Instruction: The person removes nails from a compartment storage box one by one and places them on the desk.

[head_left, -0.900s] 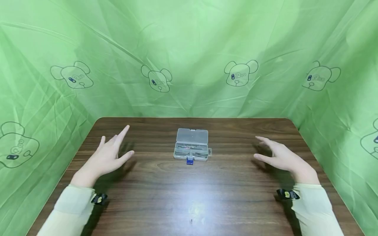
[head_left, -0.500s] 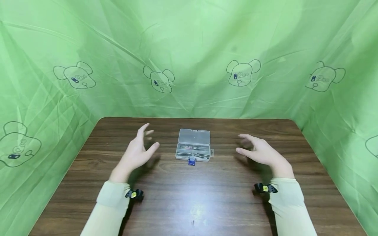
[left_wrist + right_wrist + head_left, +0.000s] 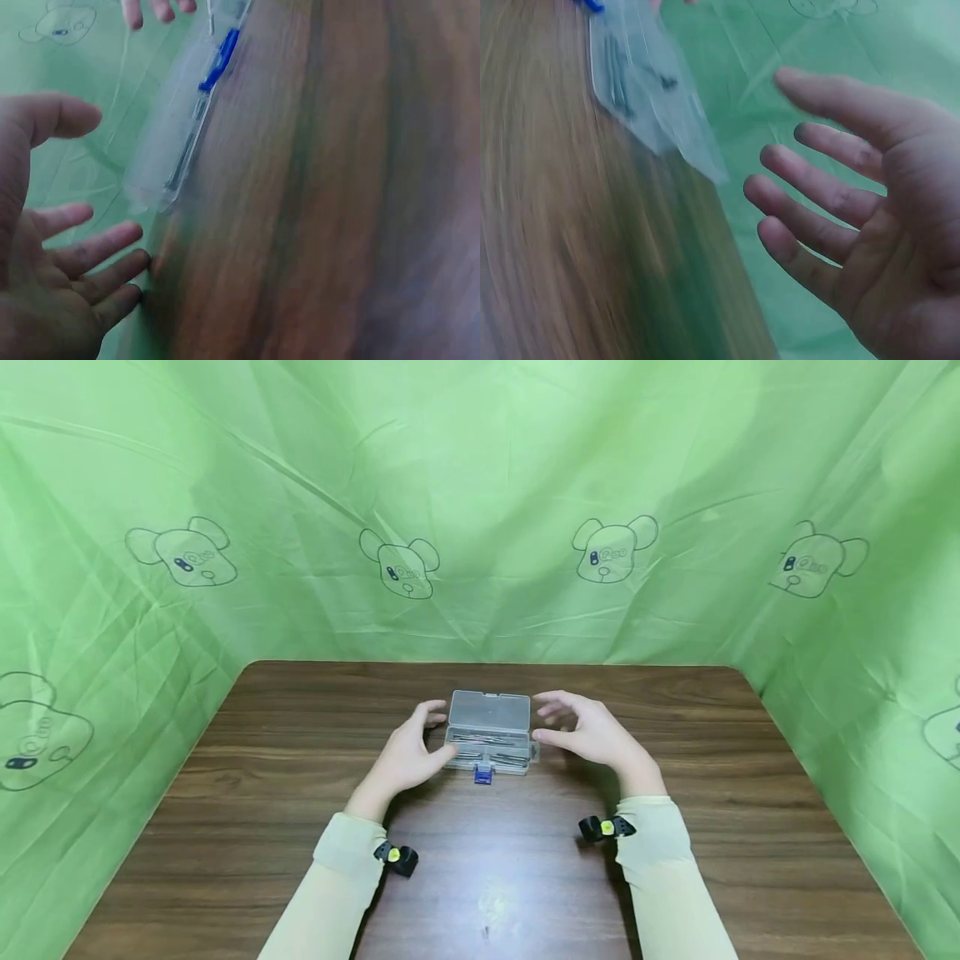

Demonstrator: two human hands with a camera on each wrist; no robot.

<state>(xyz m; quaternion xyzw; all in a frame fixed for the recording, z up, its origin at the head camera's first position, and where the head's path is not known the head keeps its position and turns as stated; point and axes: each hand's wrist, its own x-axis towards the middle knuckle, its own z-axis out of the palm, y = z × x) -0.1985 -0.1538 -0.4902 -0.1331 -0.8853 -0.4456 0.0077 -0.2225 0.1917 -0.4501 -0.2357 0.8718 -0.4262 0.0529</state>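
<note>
left hand spread | right hand spread | box between | best grip ends evenly; tilt may spill rods

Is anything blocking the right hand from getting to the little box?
No, nothing visible is in the way. The right hand is beside the box, on its right. The right wrist view shows a gap between them, with green cloth behind.

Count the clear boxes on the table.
1: the clear box, its lid open, on the table between the left grip and right grip. No others show.
</note>
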